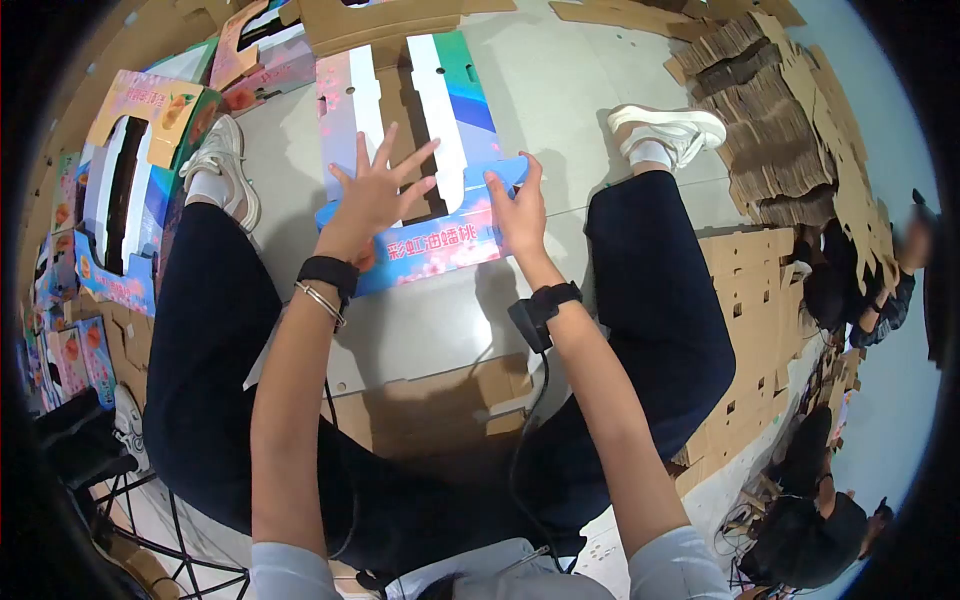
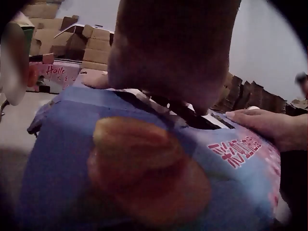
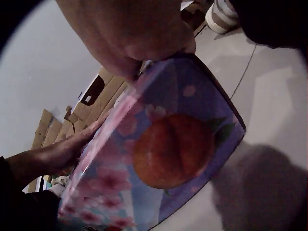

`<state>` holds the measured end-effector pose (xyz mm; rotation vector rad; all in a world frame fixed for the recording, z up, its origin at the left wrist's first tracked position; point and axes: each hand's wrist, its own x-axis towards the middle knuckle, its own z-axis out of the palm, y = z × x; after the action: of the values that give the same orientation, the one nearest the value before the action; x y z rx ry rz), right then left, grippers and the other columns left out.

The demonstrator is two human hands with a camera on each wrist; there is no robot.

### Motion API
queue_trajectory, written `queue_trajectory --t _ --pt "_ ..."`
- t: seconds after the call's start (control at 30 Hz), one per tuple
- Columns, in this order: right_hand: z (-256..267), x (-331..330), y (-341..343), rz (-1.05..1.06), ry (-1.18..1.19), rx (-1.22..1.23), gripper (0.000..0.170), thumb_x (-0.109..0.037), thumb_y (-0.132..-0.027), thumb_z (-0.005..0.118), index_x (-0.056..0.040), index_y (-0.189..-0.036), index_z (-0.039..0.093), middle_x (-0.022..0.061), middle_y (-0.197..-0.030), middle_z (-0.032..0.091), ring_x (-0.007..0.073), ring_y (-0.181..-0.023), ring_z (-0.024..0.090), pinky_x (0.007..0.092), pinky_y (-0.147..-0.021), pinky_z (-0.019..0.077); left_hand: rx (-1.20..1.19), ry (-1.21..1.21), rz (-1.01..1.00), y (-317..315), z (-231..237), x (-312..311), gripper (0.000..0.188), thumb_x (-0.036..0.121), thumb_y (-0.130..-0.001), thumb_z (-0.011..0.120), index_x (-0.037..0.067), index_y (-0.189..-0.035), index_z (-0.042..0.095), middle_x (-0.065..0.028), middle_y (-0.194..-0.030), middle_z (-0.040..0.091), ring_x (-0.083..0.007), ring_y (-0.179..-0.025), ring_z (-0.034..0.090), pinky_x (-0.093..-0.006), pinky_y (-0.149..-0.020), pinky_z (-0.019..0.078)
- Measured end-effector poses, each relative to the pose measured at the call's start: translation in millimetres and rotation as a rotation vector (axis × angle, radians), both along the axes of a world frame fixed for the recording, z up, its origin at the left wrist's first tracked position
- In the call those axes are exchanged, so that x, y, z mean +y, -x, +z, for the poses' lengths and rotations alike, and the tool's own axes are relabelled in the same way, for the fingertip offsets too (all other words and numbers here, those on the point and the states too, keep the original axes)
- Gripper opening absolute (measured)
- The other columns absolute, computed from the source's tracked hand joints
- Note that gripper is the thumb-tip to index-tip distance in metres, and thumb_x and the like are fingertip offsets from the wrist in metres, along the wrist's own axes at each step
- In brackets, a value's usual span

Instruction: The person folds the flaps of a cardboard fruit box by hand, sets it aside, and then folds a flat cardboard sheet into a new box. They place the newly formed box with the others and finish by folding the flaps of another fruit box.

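Box (image 1: 440,262) sits on pale floor (image 1: 550,90); left hand (image 1: 376,200) — fingers splayed wide, gripping nothing — lies over its near side; right hand (image 1: 520,212) pinches its blue corner.

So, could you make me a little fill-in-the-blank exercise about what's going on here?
The bracelet circles the person's ____ wrist.
The box lies on the floor between the left shoe and the ____ shoe.
The right hand holds the box's edge, its ____ nearest the left hand.
The thick stack of brown cardboard is on the person's ____ side.
Missing words: left; right; thumb; right.
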<state>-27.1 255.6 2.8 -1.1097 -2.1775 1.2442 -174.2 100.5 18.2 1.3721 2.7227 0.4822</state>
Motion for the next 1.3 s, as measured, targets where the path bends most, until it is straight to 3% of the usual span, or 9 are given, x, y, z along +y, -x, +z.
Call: queue_trajectory --t 0.2,0.4,0.47,0.57,0.77,0.93,1.03,1.17,1.3 --pt "-7 -3 0 -0.02 -0.056 0.04 0.064 -0.036 -0.085 0.065 -0.0076 -0.133 0.033 0.0188 -0.106 0.061 0.0342 -0.089 0.061 0.0425 -0.079 0.047 0.114 0.286 -0.059 -3 6 4 0.053 0.059 -0.09 0.041 0.051 -0.14 0.027 -0.0097 -0.152 0.024 -0.0549 -0.136 0.009 -0.0839 -0.088 0.0179" --pt "-7 6 2 -0.028 -0.215 0.237 0.056 -0.023 -0.081 0.07 -0.0014 -0.122 0.039 0.0174 -0.097 0.06 0.0301 -0.085 0.061 0.0394 -0.077 0.0473 -0.131 0.361 -0.069 14 11 8 0.049 0.058 -0.091 0.041 0.05 -0.138 0.031 -0.0103 -0.15 0.028 -0.0544 -0.136 0.006 -0.0847 -0.087 0.0142" --pt "17 1 0 -0.073 0.08 0.285 0.046 -0.015 -0.079 0.072 -0.0012 -0.113 0.044 0.0113 -0.091 0.061 0.0206 -0.082 0.059 0.0328 -0.074 0.0473 -0.106 0.394 -0.424 37 -9 8 0.053 0.058 -0.093 0.036 0.045 -0.143 0.027 -0.0103 -0.148 0.033 -0.0474 -0.139 0.009 -0.0803 -0.096 0.0047" --pt "20 8 -3 -0.03 0.241 0.396 0.038 -0.013 -0.079 0.073 -0.0017 -0.105 0.049 0.0046 -0.087 0.059 0.0124 -0.078 0.055 0.0273 -0.071 0.0458 -0.527 0.599 -0.267 36 48 31 0.059 0.055 -0.094 0.033 0.031 -0.148 0.023 -0.01 -0.142 0.042 -0.0311 -0.142 0.019 -0.0667 -0.105 -0.0098" --pt "83 34 -60 0.406 0.338 0.2 0.021 -0.018 -0.085 0.07 -0.0056 -0.085 0.053 -0.003 -0.078 0.053 0.0043 -0.073 0.047 0.0209 -0.066 0.0402 -0.538 0.701 -0.384 57 42 37 0.066 0.064 -0.091 0.023 0.034 -0.149 0.015 -0.0077 -0.143 0.043 -0.0305 -0.141 0.02 -0.0602 -0.106 -0.015" --pt "109 39 -81 0.653 0.311 0.054 0.016 -0.011 -0.085 0.067 -0.0042 -0.084 0.053 -0.0025 -0.078 0.055 0.0057 -0.074 0.049 0.0241 -0.069 0.042 -0.671 0.797 -0.474 68 49 40 0.075 0.056 -0.084 0.04 0.034 -0.149 0.011 -0.0084 -0.147 0.037 -0.03 -0.142 0.02 -0.0559 -0.109 -0.0148" --pt "116 34 -76 0.696 0.16 0.018 0.015 -0.008 -0.083 0.067 -0.0024 -0.085 0.054 -0.0009 -0.076 0.054 0.0068 -0.076 0.05 0.0248 -0.071 0.0425 -0.771 0.844 -0.426 68 54 39 0.082 0.048 -0.078 0.05 0.037 -0.149 0.01 -0.011 -0.149 0.033 -0.0326 -0.142 0.017 -0.0528 -0.111 -0.0108" --pt "130 33 -75 0.762 0.065 -0.054 0.015 -0.003 -0.082 0.067 -0.0015 -0.081 0.052 0.0017 -0.075 0.057 0.0078 -0.075 0.053 0.0248 -0.069 0.0429 -0.724 1.033 -0.333 60 86 57 0.086 0.042 -0.077 0.058 0.044 -0.147 0.009 -0.008 -0.153 0.024 -0.0322 -0.142 0.017 -0.0511 -0.111 0.0114" --pt "149 20 -100 0.877 -0.051 -0.019 0.016 -0.001 -0.076 0.067 -0.0015 -0.081 0.051 0.0081 -0.079 0.061 0.0215 -0.078 0.062 0.0293 -0.07 0.046 -0.707 1.166 -0.27 56 90 67 0.087 0.039 -0.076 0.06 0.045 -0.147 0.01 -0.0042 -0.153 0.025 -0.03 -0.141 0.021 -0.0496 -0.109 0.0229"
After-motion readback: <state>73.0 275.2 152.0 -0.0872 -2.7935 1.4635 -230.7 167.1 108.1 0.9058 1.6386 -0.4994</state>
